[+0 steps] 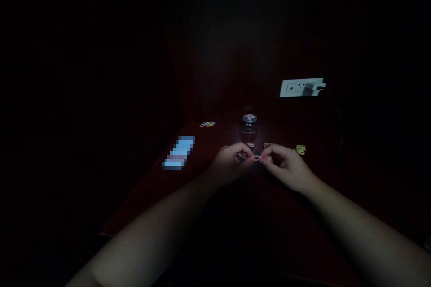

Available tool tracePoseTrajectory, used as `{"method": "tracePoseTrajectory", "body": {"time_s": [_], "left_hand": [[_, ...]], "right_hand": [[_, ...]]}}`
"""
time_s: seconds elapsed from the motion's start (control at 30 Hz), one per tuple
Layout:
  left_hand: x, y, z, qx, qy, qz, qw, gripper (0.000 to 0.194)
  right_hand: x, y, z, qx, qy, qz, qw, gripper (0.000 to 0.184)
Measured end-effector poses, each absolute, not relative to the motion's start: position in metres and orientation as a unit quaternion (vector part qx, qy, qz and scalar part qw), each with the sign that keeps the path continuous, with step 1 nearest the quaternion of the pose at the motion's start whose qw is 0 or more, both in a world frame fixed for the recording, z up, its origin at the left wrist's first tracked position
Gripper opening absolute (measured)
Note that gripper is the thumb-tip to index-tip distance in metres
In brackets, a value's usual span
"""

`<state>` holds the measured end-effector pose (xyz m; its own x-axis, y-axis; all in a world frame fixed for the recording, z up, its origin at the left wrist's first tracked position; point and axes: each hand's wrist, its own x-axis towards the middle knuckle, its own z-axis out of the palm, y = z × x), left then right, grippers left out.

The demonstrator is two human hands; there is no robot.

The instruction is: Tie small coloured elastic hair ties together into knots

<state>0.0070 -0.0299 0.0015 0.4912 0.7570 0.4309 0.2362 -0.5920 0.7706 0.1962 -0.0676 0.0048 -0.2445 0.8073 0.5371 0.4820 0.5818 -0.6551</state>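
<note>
Between my hands is a small pale pink hair tie [257,158], pinched on both sides a little above the dark red table [215,202]. My left hand [232,161] grips its left side with thumb and index finger. On the other side, the thumb and fingertips of my right hand [288,166] are closed on it. Just beyond lie more pink hair ties [250,145], and some orange-brown ones [266,145] are partly hidden by my right fingers. Yellow hair ties [301,149] sit in a small pile right of my right hand.
A clear lidded jar [249,126] stands behind my hands. Mixed-colour hair ties [207,124] lie at the back left. A lit, pixelated phone-like rectangle [179,152] is on the left. A wall socket [291,88] holds a white plug [313,89] with a dark cable. The surroundings are very dark.
</note>
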Motion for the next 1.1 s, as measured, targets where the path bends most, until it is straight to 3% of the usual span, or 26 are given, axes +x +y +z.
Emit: {"method": "tracePoseTrajectory", "body": {"time_s": [0.2, 0.43, 0.67, 0.87, 1.1], "left_hand": [[0.008, -0.032, 0.004, 0.789, 0.301, 0.400, 0.357, 0.023], [0.005, -0.031, 0.002, 0.806, 0.279, 0.391, 0.347, 0.011], [0.005, -0.033, 0.007, 0.802, 0.284, 0.407, 0.333, 0.008], [0.006, -0.034, 0.008, 0.793, 0.283, 0.391, 0.372, 0.007], [0.010, -0.037, 0.008, 0.777, 0.269, 0.406, 0.399, 0.008]], "right_hand": [[0.194, -0.070, 0.007, -0.422, -0.767, 0.198, 0.440, 0.014], [0.194, -0.068, 0.003, -0.428, -0.778, 0.221, 0.403, 0.021], [0.200, -0.066, 0.006, -0.450, -0.740, 0.195, 0.460, 0.020], [0.191, -0.069, 0.001, -0.440, -0.768, 0.233, 0.402, 0.024], [0.196, -0.070, 0.009, -0.472, -0.739, 0.187, 0.444, 0.023]]}}
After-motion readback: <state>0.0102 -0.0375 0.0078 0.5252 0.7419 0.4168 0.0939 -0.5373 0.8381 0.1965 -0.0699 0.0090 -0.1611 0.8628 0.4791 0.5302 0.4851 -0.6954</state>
